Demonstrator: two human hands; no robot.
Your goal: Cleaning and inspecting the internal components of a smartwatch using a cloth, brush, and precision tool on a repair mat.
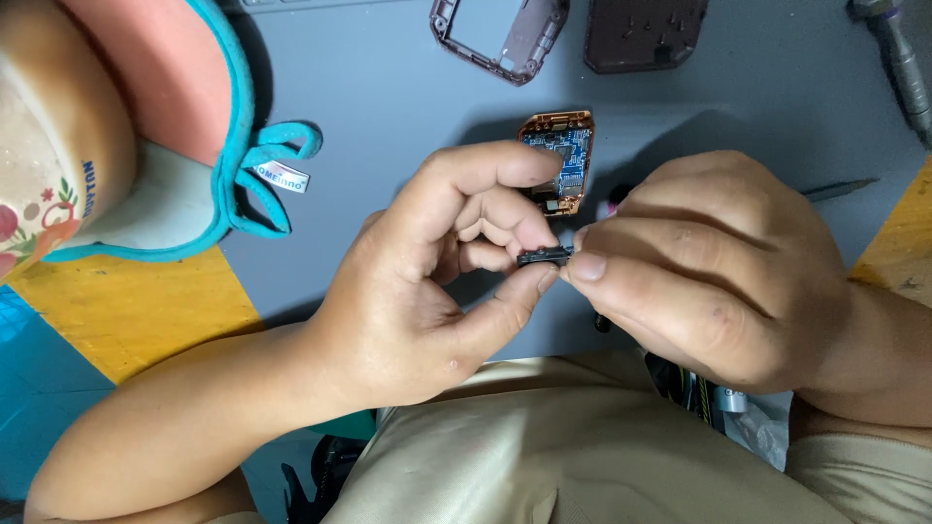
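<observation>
Two hands meet over the middle of the tabletop (388, 87), pinching one small black plastic part (544, 256) between them. The left hand (437, 272) is closed on the part's left end, thumb tip below and curled fingers above. The right hand (718, 272) is closed on its right end, thumb and forefinger pressed together at the tip. A dark, thin tool seems tucked under the right palm; what it is cannot be told.

Handling note, as a judgement: the part is thin and short, so a light, even pinch at both ends suits it. Keep it low over the lap or tabletop so that a slip does not lose it. Twisting one end against the other may well bend or snap it.

Just behind the hands lies a blue circuit board in an orange frame (557, 155), partly hidden by the left forefinger. Farther back rest a purple-grey open housing frame (500, 34) and a dark back cover (646, 31), set apart from each other. A grey screwdriver (903, 63) lies at the far right edge.

The tabletop is covered by a grey mat, with yellow and blue areas at its borders. An orange pad with teal trim (194, 126) lies at the left. Beige clothing fills the near edge.
</observation>
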